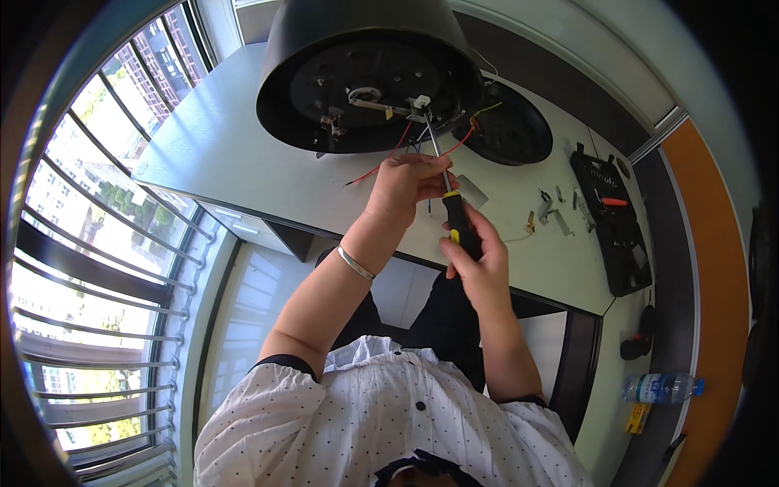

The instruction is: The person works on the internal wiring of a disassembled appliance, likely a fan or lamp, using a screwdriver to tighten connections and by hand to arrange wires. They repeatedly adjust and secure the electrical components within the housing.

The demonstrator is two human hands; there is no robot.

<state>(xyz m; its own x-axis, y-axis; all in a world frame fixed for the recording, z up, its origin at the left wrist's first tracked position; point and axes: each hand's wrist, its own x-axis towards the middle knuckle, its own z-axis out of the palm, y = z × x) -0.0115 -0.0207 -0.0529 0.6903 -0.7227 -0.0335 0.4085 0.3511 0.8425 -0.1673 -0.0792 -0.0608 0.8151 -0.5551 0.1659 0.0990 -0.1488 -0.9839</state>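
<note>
A large black appliance body (pixel 365 32) lies on its side on the desk, its open underside facing me. Inside show a metal bracket, a small white block (pixel 421 102) and loose red wires (pixel 376 171). My right hand (pixel 483 256) is closed round the black-and-yellow handle of a screwdriver (pixel 462 219). The screwdriver's shaft runs up to the fittings near the white block; whether its tip touches a screw I cannot tell. My left hand (pixel 406 183) is closed round the shaft just above the handle, steadying it from the left.
A round black base cover (pixel 507 126) with wires lies behind to the right. Small metal parts (pixel 555 215) are scattered beside an opened black tool case (pixel 613 219). Farther right are a dark tool (pixel 641 333), a water bottle (pixel 661 388) and a yellow box (pixel 639 418). Barred windows stand left.
</note>
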